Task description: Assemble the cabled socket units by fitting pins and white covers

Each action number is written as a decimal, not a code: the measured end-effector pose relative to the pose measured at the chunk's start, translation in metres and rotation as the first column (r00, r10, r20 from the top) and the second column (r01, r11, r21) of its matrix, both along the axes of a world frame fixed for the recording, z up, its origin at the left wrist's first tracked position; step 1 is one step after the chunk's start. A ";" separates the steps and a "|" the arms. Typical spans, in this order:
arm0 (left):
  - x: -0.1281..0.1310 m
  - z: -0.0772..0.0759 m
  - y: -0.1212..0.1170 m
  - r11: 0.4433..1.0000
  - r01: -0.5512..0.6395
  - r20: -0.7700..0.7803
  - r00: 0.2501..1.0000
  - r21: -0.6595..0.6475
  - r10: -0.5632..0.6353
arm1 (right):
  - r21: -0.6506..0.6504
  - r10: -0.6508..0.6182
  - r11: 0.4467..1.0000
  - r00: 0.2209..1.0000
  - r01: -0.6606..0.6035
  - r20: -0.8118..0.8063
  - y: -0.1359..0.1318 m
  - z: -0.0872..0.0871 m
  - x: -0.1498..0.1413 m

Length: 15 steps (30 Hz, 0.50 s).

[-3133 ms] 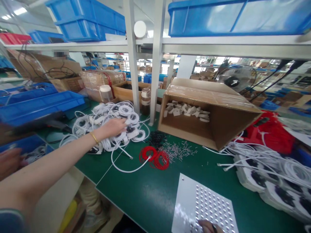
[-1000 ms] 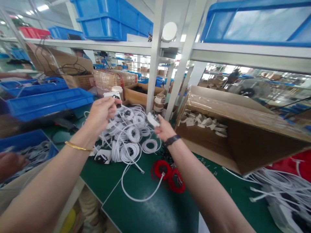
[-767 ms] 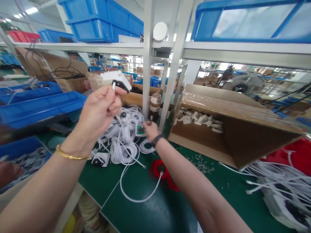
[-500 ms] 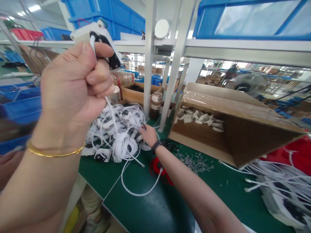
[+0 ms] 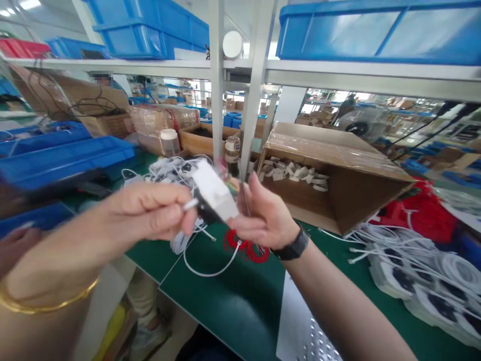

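My left hand (image 5: 150,213), blurred, is closed on a white cable (image 5: 191,204) where it enters a white plastic housing (image 5: 214,188). The housing has a black underside and is tilted in the air above the bench. My right hand (image 5: 266,213), with a dark wristband, has its fingers at the housing's right end. A thin dark thing, its kind unclear, shows by those fingers. Small red wires (image 5: 222,168) and a bit of green stick out behind the housing. Behind lies a heap of coiled white cables (image 5: 165,170) with similar housings.
Red wire coils (image 5: 255,252) lie on the green bench (image 5: 233,296). A cardboard box (image 5: 338,155) holds white pieces. A perforated metal plate (image 5: 296,321) is in front; more cabled housings (image 5: 424,296) sit right. Shelf posts (image 5: 217,100) rise behind. A co-worker's hand (image 5: 18,245) is left.
My left hand lifted a cabled housing from the heap, raised it high, then lowered it to the middle. My right hand left the metal plate, reached into the heap, and now meets the housing.
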<state>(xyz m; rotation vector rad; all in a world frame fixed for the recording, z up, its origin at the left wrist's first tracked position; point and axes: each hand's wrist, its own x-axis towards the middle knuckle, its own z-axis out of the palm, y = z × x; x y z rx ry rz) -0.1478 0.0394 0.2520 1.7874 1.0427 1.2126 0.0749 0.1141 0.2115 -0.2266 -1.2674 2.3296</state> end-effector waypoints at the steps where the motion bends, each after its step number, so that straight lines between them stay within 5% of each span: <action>1: 0.003 -0.010 -0.006 0.995 0.100 -0.182 0.978 -0.030 -0.104 | -0.056 0.017 0.998 1.000 -0.018 -0.002 -0.011 -0.016 0.010; 4: 0.022 -0.036 -0.017 0.955 0.285 -0.479 0.829 -0.081 -0.288 | -0.225 0.022 0.974 1.000 -0.018 0.017 -0.048 -0.069 0.036; 9: 0.059 -0.084 -0.019 0.861 0.484 -0.463 0.734 -0.155 -0.496 | -0.450 -0.068 0.887 0.994 0.099 0.085 -0.106 -0.132 0.061; 12: 0.075 -0.122 -0.014 0.909 0.408 -0.536 0.751 -0.083 -0.385 | -0.454 -0.215 0.856 0.968 0.250 0.128 -0.129 -0.145 0.069; 15: 0.086 -0.163 -0.013 0.964 0.263 -0.693 0.703 0.044 -0.161 | -0.316 -0.448 0.799 0.857 0.512 0.255 -0.139 -0.153 0.076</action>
